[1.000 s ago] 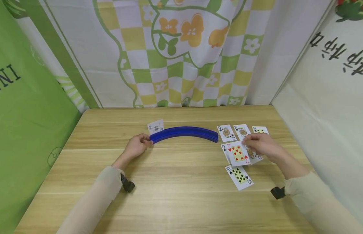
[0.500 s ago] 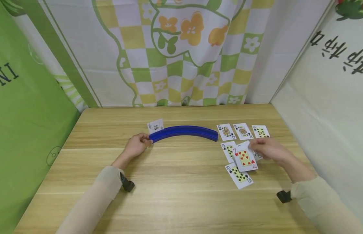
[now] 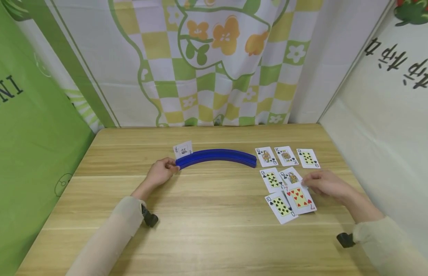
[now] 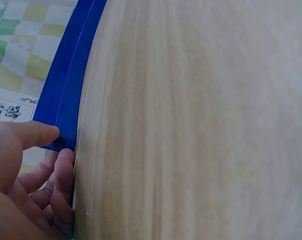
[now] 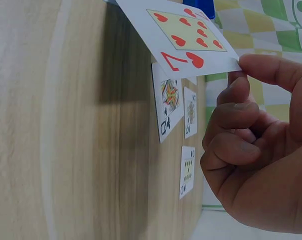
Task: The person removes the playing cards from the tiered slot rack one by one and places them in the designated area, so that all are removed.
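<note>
Right hand (image 3: 325,184) pinches the seven of hearts (image 3: 300,198) by one corner, right of the blue rack (image 3: 217,156); thin, light, bendy, slippery. Left hand (image 3: 161,172) grips the rack's end

On the tabletop (image 3: 207,214) a curved card holder (image 3: 217,156) lies at centre, one card (image 3: 184,148) standing at its left end. To its right lie face-up cards: three behind, two in the middle, the ten (image 3: 281,206) nearest, the seven of hearts (image 3: 300,198) just right of it.

"7" on the seven of hearts (image 5: 191,37); "10" on the ten of spades (image 3: 281,207).
</note>
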{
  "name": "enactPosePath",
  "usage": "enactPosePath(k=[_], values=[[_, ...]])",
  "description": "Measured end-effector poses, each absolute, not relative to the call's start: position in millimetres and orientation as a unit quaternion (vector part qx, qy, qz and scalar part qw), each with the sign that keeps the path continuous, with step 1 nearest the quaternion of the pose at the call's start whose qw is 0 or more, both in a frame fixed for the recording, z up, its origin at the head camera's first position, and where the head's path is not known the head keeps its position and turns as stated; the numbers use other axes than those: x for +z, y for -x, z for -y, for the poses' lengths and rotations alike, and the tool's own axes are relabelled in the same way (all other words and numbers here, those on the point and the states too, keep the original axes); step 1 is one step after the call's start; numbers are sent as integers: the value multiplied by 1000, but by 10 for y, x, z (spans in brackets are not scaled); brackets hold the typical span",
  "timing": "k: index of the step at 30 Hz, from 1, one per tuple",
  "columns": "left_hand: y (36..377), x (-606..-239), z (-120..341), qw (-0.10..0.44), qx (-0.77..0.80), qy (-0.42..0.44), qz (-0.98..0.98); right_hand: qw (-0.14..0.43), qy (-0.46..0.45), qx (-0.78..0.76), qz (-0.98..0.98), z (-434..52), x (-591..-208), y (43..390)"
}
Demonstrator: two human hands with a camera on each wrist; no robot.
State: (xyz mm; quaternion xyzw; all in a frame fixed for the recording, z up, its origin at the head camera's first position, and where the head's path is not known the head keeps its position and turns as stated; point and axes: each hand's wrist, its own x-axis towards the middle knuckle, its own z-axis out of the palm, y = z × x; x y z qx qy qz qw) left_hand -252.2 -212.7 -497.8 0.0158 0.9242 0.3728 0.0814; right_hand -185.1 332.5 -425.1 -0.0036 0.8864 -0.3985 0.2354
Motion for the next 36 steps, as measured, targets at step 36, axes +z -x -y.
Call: enactPosePath(k=[36], values=[[2516,-4990,2125,81,372,-15,-925,207,32,-262,-942,-3525,-4438,1755]])
